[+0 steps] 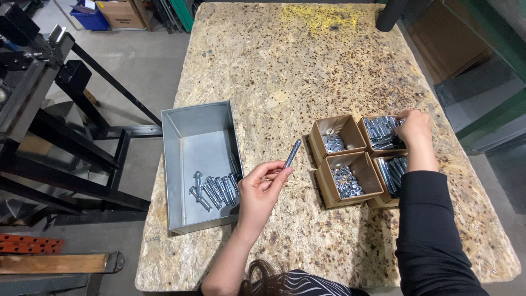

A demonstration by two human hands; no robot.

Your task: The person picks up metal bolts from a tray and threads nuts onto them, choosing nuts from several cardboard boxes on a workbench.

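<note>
while four boxes [350, 181] wait, one bolt [292, 153], left hand [262, 189]

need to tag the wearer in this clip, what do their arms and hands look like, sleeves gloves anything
Both hands are bare: no gloves, rings or watch show. The left hand leads to a bare forearm with no sleeve in view. The right hand comes out of a long, plain black sleeve that ends just short of the wrist. Near the bottom edge, a dark garment with thin white wavy stripes shows.

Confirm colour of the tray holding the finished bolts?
Plain grey metal tray, unpainted look; silver bolts lie inside. Head view shows it.
</note>
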